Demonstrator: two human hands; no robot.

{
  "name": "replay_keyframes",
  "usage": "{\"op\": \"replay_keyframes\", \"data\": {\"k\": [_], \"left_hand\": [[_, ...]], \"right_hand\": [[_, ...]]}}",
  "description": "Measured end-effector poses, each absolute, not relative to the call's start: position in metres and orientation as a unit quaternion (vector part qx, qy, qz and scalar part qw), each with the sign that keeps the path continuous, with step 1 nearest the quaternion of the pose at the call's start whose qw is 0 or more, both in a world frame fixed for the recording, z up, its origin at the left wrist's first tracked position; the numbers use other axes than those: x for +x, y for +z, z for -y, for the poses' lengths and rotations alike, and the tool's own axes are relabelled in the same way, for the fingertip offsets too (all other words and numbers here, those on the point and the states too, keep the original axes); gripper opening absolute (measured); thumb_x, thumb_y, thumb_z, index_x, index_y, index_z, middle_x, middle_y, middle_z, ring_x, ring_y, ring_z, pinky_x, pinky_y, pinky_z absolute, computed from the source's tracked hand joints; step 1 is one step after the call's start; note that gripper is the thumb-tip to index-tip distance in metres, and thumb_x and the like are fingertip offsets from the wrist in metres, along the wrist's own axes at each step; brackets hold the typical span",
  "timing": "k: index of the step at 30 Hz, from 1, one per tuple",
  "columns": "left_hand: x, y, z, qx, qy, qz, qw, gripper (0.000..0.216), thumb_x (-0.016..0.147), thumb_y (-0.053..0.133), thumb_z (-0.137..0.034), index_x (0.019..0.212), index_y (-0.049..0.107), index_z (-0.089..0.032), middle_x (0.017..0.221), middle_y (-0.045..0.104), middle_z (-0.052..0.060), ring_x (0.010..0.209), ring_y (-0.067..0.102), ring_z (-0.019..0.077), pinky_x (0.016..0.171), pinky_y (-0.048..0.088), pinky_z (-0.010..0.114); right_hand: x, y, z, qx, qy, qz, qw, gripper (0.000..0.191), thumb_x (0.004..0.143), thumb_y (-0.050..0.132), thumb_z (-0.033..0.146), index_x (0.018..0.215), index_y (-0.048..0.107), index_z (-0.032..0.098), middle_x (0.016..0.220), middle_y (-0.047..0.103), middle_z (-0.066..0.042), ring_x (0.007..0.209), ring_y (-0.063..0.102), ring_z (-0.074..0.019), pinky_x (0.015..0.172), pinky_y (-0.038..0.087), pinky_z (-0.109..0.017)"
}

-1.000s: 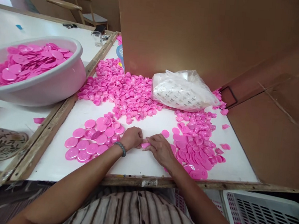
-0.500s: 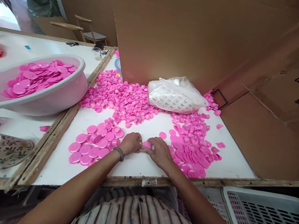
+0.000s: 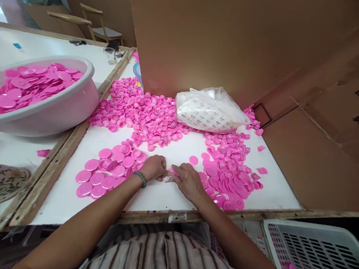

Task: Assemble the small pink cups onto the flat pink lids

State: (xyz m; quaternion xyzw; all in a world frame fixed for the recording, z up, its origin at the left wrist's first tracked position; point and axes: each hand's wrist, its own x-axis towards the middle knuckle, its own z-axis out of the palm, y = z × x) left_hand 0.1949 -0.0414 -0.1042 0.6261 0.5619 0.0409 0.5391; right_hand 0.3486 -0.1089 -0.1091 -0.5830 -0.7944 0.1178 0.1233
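Note:
My right hand (image 3: pixel 188 180) pinches a small pink plastic disc (image 3: pixel 173 171) between thumb and fingers, just over the white tabletop. My left hand (image 3: pixel 155 168), with a beaded bracelet on the wrist, is closed and meets the disc's left side; whatever its fingertips grip is hidden. Beside the left forearm lies a loose group of pink discs (image 3: pixel 97 178), a few with cup-shaped pieces on them. To the right of my right hand, overlapping pink discs (image 3: pixel 225 182) are spread out. Small pink cups (image 3: pixel 152 117) are heaped farther back.
A clear plastic bag of white printed pieces (image 3: pixel 206 111) rests on the cups against a tall cardboard wall (image 3: pixel 225 42). At left stand a basin (image 3: pixel 75 100) full of pink discs and a flowered mug (image 3: pixel 2 182). A plastic basket (image 3: pixel 321 232) sits below the table's right front edge.
The view has shifted slightly, so the table's contents sit a little farther left and higher. My hands stay together, and the pink disc shows less between my fingers.

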Motion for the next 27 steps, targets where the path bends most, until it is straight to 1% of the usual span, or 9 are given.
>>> {"op": "replay_keyframes", "data": {"k": [3, 5, 7, 10, 12, 16, 19, 23, 27], "left_hand": [[0.193, -0.091, 0.05, 0.697, 0.044, -0.566, 0.439, 0.025, 0.064, 0.069, -0.03, 0.072, 0.049, -0.017, 0.059, 0.06, -0.002, 0.052, 0.059, 0.0142, 0.049, 0.041, 0.022], [0.191, -0.084, 0.06, 0.74, 0.08, -0.568, 0.352, 0.024, 0.07, 0.064, -0.036, 0.08, 0.052, -0.017, 0.067, 0.062, 0.001, 0.061, 0.058, 0.0157, 0.055, 0.041, 0.025], [0.191, -0.08, 0.072, 0.789, 0.135, -0.538, 0.264, 0.026, 0.076, 0.058, -0.037, 0.093, 0.054, -0.017, 0.083, 0.063, 0.004, 0.078, 0.057, 0.0187, 0.067, 0.042, 0.029], [0.197, -0.083, 0.086, 0.867, 0.178, -0.433, 0.172, 0.029, 0.079, 0.056, -0.031, 0.105, 0.054, -0.02, 0.108, 0.059, 0.008, 0.105, 0.046, 0.0252, 0.085, 0.036, 0.038], [0.199, -0.088, 0.092, 0.892, 0.173, -0.39, 0.149, 0.024, 0.079, 0.056, -0.026, 0.103, 0.055, -0.021, 0.108, 0.059, 0.007, 0.113, 0.039, 0.0276, 0.089, 0.031, 0.043], [0.189, -0.095, 0.095, 0.881, 0.16, -0.427, 0.125, 0.014, 0.081, 0.052, -0.019, 0.094, 0.057, -0.019, 0.096, 0.061, 0.006, 0.11, 0.041, 0.0261, 0.09, 0.027, 0.045], [0.173, -0.096, 0.097, 0.867, 0.155, -0.461, 0.107, 0.017, 0.081, 0.051, -0.016, 0.096, 0.056, -0.018, 0.097, 0.061, 0.007, 0.108, 0.043, 0.0259, 0.09, 0.027, 0.044], [0.161, -0.096, 0.099, 0.862, 0.156, -0.471, 0.102, 0.022, 0.08, 0.046, -0.012, 0.099, 0.055, -0.018, 0.103, 0.06, 0.007, 0.107, 0.043, 0.025, 0.089, 0.029, 0.043], [0.16, -0.097, 0.098, 0.856, 0.168, -0.476, 0.112, 0.025, 0.075, 0.046, -0.008, 0.096, 0.055, -0.017, 0.104, 0.06, 0.007, 0.105, 0.045, 0.023, 0.091, 0.029, 0.042]], "right_hand": [[0.351, -0.111, 0.124, -0.592, 0.123, 0.777, 0.174, 0.041, 0.084, 0.052, 0.033, 0.122, 0.049, 0.017, 0.088, 0.059, -0.007, 0.082, 0.05, -0.0198, 0.066, 0.041, -0.029], [0.359, -0.113, 0.133, -0.606, 0.11, 0.758, 0.215, 0.043, 0.086, 0.048, 0.028, 0.127, 0.044, 0.015, 0.093, 0.06, -0.009, 0.085, 0.05, -0.0202, 0.07, 0.042, -0.031], [0.371, -0.114, 0.137, -0.634, 0.081, 0.734, 0.231, 0.035, 0.088, 0.043, 0.021, 0.122, 0.049, 0.016, 0.094, 0.061, -0.009, 0.084, 0.051, -0.0203, 0.073, 0.042, -0.032], [0.386, -0.115, 0.128, -0.644, 0.047, 0.738, 0.194, 0.027, 0.087, 0.041, 0.015, 0.105, 0.061, 0.019, 0.091, 0.062, -0.008, 0.083, 0.05, -0.0205, 0.074, 0.04, -0.033], [0.387, -0.115, 0.116, -0.624, 0.041, 0.764, 0.158, 0.023, 0.086, 0.044, 0.015, 0.097, 0.064, 0.019, 0.09, 0.062, -0.007, 0.083, 0.049, -0.0205, 0.072, 0.039, -0.032], [0.368, -0.109, 0.092, -0.575, 0.068, 0.804, 0.136, 0.018, 0.087, 0.048, 0.022, 0.085, 0.065, 0.019, 0.079, 0.061, -0.006, 0.077, 0.049, -0.0182, 0.068, 0.037, -0.029], [0.344, -0.101, 0.072, -0.532, 0.096, 0.824, 0.169, 0.021, 0.088, 0.045, 0.024, 0.081, 0.065, 0.019, 0.074, 0.058, -0.004, 0.075, 0.049, -0.016, 0.069, 0.037, -0.028], [0.308, -0.095, 0.032, -0.496, 0.085, 0.839, 0.206, 0.02, 0.088, 0.047, 0.024, 0.081, 0.064, 0.017, 0.079, 0.058, -0.005, 0.076, 0.049, -0.0154, 0.068, 0.038, -0.027], [0.284, -0.1, 0.002, -0.46, 0.055, 0.874, 0.144, 0.007, 0.082, 0.056, 0.021, 0.079, 0.062, 0.016, 0.082, 0.056, -0.005, 0.076, 0.049, -0.0155, 0.061, 0.036, -0.025]]}}
